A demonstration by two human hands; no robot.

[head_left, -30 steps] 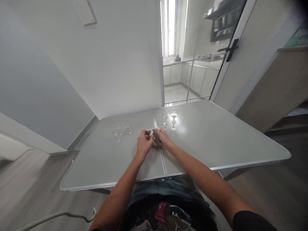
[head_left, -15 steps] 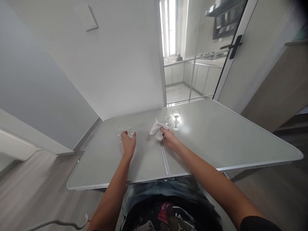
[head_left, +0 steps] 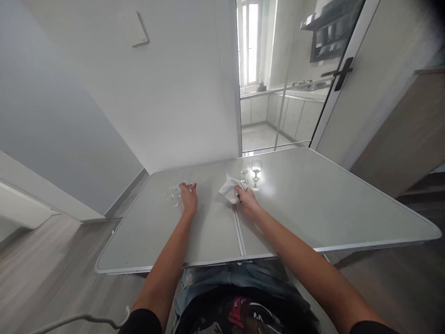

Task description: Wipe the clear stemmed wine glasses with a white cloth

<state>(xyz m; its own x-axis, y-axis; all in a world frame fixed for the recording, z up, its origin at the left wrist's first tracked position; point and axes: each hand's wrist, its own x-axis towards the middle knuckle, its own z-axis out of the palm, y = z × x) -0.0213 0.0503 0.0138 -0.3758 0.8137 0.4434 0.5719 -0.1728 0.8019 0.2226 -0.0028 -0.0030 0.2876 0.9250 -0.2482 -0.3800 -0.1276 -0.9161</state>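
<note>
At the left part of the table, my left hand [head_left: 189, 198] has its fingers curled round a clear glass [head_left: 188, 185], mostly hidden by the hand. Several other clear glass pieces [head_left: 172, 194] sit just left of it; their shapes are too faint to make out. My right hand [head_left: 248, 198] grips a crumpled white cloth [head_left: 230, 190] above the table's centre seam. Just beyond that hand, two clear stemmed glasses stand upright side by side, a left one [head_left: 245, 170] and a right one [head_left: 257, 167].
The pale grey table [head_left: 313, 199] has a metal-edged rim and a seam across its middle. A white wall [head_left: 181, 93] rises behind it. Back right is a glass door with a black handle [head_left: 343, 74]. A pale cable [head_left: 83, 317] hangs at lower left.
My left hand has shifted slightly right and away from me, and its fingers have closed round a glass. My right hand still holds the cloth in nearly the same place. The view has tilted a little.
</note>
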